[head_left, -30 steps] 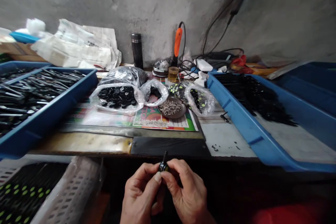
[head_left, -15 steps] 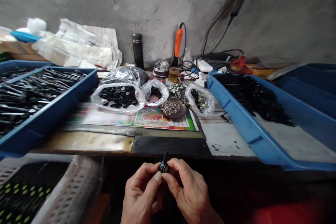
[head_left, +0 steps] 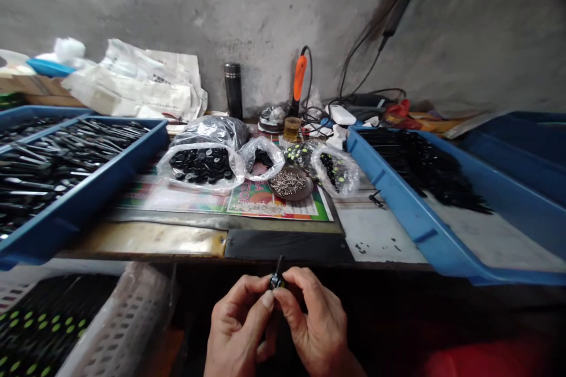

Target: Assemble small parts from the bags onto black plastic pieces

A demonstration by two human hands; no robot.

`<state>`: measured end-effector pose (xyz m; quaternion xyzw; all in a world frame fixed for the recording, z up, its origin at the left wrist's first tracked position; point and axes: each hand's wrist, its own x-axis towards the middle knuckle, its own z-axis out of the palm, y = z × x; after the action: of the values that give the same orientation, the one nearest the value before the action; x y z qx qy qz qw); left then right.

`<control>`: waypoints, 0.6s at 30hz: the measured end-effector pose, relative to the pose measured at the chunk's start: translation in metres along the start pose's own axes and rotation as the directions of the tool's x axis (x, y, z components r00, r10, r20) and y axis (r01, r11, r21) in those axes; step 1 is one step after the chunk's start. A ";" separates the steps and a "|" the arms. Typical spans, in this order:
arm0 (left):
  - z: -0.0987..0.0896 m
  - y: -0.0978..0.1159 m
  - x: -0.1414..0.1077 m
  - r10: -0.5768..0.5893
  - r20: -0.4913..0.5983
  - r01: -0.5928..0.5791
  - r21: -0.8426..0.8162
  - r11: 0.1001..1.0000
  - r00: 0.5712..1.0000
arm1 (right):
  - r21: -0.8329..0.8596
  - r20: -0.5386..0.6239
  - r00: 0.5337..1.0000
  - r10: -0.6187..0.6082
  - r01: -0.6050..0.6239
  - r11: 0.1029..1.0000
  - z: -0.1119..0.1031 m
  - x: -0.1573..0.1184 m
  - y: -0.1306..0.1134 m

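Between my fingertips, just in front of the bench edge, is a small black part (head_left: pixel 276 280) with a thin stem pointing up and away and a bit of yellow-green near its base. My left hand (head_left: pixel 241 324) pinches it from the left with thumb and forefinger. From the right, my right hand (head_left: pixel 316 321) pinches the same part. Much of it is hidden by the fingers. Beyond them on the bench lie a dish of small metal pins (head_left: pixel 289 183), a bag of black round caps (head_left: pixel 201 165) and a bag of black and yellow-green pieces (head_left: pixel 336 171).
Blue trays of black parts flank the bench, one at left (head_left: pixel 88 200) and one at right (head_left: pixel 398 206). A white basket (head_left: pixel 119 318) with green-dotted black parts stands low at left. At the back are an orange-handled tool (head_left: pixel 299 78) and a black flask (head_left: pixel 233 89).
Both hands keep their pinch on the black part, which has turned slightly so less yellow-green shows. The camera view has shifted a little.
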<state>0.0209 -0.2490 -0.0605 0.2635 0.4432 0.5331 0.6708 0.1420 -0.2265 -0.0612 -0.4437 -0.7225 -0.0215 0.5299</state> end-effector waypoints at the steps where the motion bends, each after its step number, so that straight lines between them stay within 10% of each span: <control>1: 0.000 0.000 -0.001 0.005 0.002 -0.005 0.002 1.000 1.000 | 0.010 0.012 1.000 0.000 0.000 1.000 -0.001 -0.001 -0.001; 18: 0.001 0.005 -0.005 0.013 -0.034 -0.012 0.017 1.000 0.999 | 0.110 0.160 0.986 0.043 -0.061 0.992 -0.006 0.000 0.008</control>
<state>0.0197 -0.2522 -0.0542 0.2627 0.4572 0.5379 0.6577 0.1519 -0.2246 -0.0619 -0.4318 -0.7501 0.0688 0.4962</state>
